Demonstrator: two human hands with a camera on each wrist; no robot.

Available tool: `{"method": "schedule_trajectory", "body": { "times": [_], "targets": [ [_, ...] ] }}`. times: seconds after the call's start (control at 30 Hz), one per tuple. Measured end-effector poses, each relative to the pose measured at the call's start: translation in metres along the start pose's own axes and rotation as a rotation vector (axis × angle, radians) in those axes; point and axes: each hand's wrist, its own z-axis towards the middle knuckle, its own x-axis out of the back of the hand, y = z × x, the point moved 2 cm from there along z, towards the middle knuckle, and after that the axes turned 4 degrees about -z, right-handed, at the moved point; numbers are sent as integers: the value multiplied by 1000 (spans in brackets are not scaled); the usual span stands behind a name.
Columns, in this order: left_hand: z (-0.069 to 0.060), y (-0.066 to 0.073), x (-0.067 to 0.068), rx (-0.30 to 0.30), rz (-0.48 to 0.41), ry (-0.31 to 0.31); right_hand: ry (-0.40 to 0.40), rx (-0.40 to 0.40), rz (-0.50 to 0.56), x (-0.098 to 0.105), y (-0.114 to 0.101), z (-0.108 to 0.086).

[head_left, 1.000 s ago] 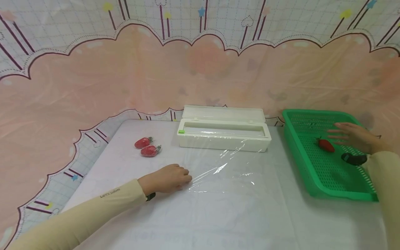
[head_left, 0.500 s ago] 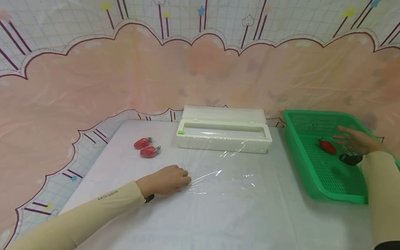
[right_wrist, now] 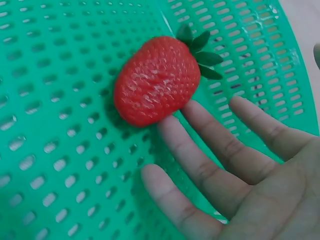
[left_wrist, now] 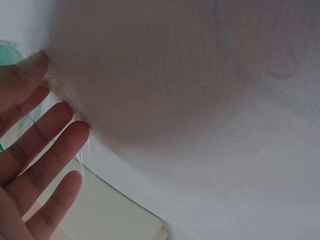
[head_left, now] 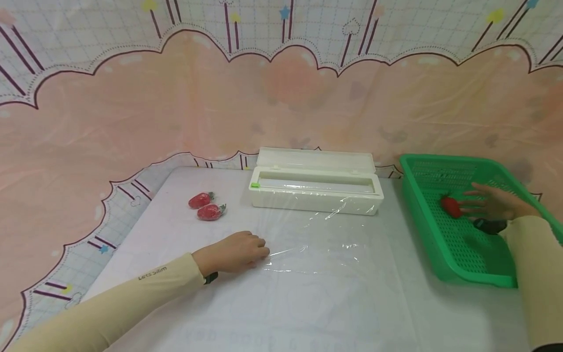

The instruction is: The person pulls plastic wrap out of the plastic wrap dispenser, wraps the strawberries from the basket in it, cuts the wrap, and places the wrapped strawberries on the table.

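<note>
With thumb and fingertips, my left hand (head_left: 235, 252) pinches the edge of a clear sheet of plastic wrap (head_left: 308, 247). The wrap stretches over the table from a white dispenser box (head_left: 316, 200) with its lid raised. Inside a green basket (head_left: 428, 234), the fingers of my right hand (head_left: 497, 203) are spread and nearly straight. In the right wrist view, their tips touch a red strawberry (right_wrist: 157, 82) with green leaves, not wrapped round it. Two more strawberries (head_left: 211, 212), shiny as if covered in film, lie side by side on the table's left.
The white-covered table (head_left: 281, 313) meets a patterned cloth backdrop (head_left: 281, 112) behind the box. A small green slider (head_left: 255, 185) sits at the box's left end. The basket's raised walls surround the right hand.
My right hand has come down to the strawberry in the basket, which has shifted slightly left and away. My left hand stays in place on the plastic wrap.
</note>
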Motion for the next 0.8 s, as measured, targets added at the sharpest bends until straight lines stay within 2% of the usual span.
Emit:
{"method": "schedule_trajectory", "body": {
  "times": [0.07,0.1,0.3,0.63,0.73,0.8],
  "targets": [
    [0,0,0,-1,1,2,-86,3,75,-2,0,4],
    [0,0,0,-1,1,2,-93,-1,79,-3,1,6],
    [0,1,0,3,5,-8,9,-45,-19,-6,2,14],
    [1,1,0,10,9,-14,74,-88,-77,-6,5,24],
    [1,1,0,14,8,-18,133,-103,-122,-7,5,25],
    [1,1,0,15,10,-18,203,-123,-164,-8,5,26]
  ]
}}
